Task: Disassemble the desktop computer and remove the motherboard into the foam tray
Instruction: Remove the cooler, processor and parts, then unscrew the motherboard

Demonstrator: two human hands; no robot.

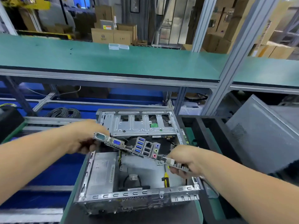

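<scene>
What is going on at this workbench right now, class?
A person is taking apart a desktop computer. Both hands hold the motherboard above the open metal case: the left hand grips the end by the blue port, and the right hand grips the other end. The board is tilted, its port side facing the camera. A yellow-handled screwdriver lies inside the case. The black foam tray sits to the right, not yet holding the board.

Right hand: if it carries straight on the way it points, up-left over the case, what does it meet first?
Probably the drive cage at the far side of the case. The right hand and left hand hold the motherboard lifted; depth is unclear.
</scene>
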